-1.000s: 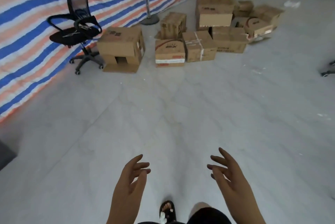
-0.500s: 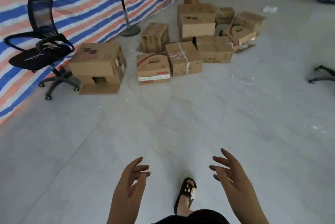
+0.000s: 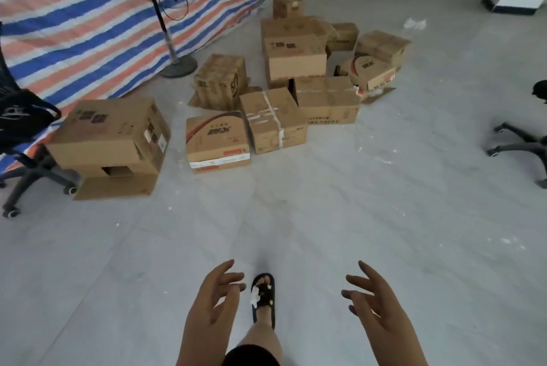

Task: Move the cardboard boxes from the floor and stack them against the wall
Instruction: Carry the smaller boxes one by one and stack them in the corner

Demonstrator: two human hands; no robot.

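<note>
2 bare hands reach forward low in view, the left hand and right hand both spread with loose fingers and holding nothing, a sandalled foot between them on the grey floor. Well ahead, cardboard boxes sit clustered on the floor near a striped tarp wall, with 1 larger box on flattened cardboard beside an office chair.

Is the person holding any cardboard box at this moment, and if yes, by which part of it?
Nothing is held. The left hand and right hand are open in the air, fingers spread, apart from the cardboard boxes on the floor ahead.
</note>
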